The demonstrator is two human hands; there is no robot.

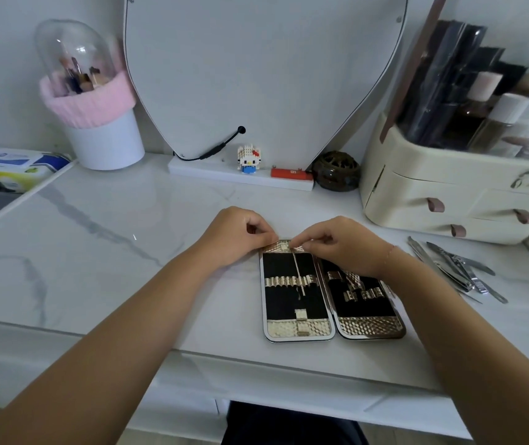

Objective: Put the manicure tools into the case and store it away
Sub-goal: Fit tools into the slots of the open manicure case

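The case (300,326) lies open flat on the marble table (112,236), close to the near edge, with its two halves side by side. Your left hand (234,234) is at the far left corner of the left half. Its fingers are curled, and thumb and forefinger seem to nip the rim there to steady it. Your right hand (337,242) reaches across the far edge, thumb and forefinger pinching the far end of a thin tool (298,271). The other fingers are tucked in.

That thin tool runs down the left half, its near end at the band of loops (288,281). It looks like a stiff, light metal rod, smooth and likely slippery, so hold it close to its end and guide it straight. The loops will probably give a little and then hold it.

The case looks light and may slide on the polished top, so keep a hand on its rim.

The loose tools (459,271) lie in a pile to the right, near the cream organiser (417,194). They overlap and some look pointed, so lift each by its middle or blunt end.
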